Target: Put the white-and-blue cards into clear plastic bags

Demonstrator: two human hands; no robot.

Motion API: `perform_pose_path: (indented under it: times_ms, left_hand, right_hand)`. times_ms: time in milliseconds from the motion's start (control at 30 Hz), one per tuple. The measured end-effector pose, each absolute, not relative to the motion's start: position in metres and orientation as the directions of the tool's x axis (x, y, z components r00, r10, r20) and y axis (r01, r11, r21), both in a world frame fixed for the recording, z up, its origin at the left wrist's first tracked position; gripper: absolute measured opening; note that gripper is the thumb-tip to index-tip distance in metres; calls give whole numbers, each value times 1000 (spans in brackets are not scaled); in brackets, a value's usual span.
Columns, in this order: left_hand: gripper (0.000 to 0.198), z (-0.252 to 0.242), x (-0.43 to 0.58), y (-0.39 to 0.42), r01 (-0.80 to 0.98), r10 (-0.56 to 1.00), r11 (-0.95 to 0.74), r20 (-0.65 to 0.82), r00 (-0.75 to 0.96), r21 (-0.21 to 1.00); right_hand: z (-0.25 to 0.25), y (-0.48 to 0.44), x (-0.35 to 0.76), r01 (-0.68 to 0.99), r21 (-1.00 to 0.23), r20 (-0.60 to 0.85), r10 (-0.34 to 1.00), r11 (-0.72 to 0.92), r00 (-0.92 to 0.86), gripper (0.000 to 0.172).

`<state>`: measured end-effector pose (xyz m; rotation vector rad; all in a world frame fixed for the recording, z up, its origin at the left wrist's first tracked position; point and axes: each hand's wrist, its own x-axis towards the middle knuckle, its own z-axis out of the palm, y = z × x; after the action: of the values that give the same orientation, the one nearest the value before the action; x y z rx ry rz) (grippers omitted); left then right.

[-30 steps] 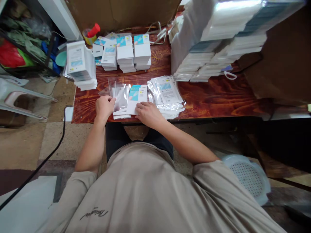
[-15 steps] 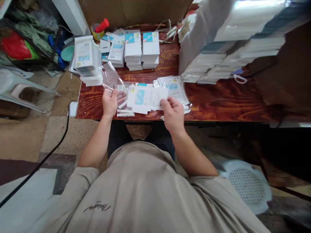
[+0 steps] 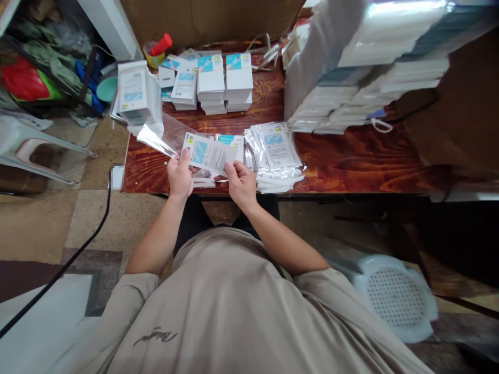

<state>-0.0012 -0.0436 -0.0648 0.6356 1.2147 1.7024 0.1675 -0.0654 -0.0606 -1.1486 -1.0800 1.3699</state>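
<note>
My left hand point(image 3: 179, 176) is closed on a clear plastic sleeve point(image 3: 158, 139) that sticks out up and to the left over the table's front edge. My right hand point(image 3: 241, 183) pinches a white printed card with a blue patch point(image 3: 208, 153), its left end lying at the sleeve's mouth beside my left fingers. Under both hands lies a small pile of cards and sleeves point(image 3: 230, 141). Just right of my right hand sits a stack of cards in sleeves point(image 3: 276, 150).
On the wooden table point(image 3: 351, 166), stacks of white boxes point(image 3: 224, 80) stand at the back, a wrapped bundle point(image 3: 134, 96) at the left edge, a tall heap of packs point(image 3: 370, 67) at the right. A black cable point(image 3: 58, 270) crosses the floor left; a pale stool point(image 3: 393, 296) right.
My right hand lifted a card off the pile, swung it right, then brought it back left to the sleeve. My left hand raised the sleeve off the table.
</note>
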Motion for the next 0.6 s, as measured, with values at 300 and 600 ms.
perform_pose_path:
  times_ms: [300, 600]
  left_hand:
    - [47, -43, 27, -64, -408, 926, -133, -33, -376, 903]
    - [50, -40, 25, -79, -381, 960, 50, -149, -235, 923]
  right_hand:
    - [-52, -74, 166, -79, -990, -93, 962, -117, -257, 56]
    - [-59, -58, 183, 329, -862, 399, 917, 386, -31, 63]
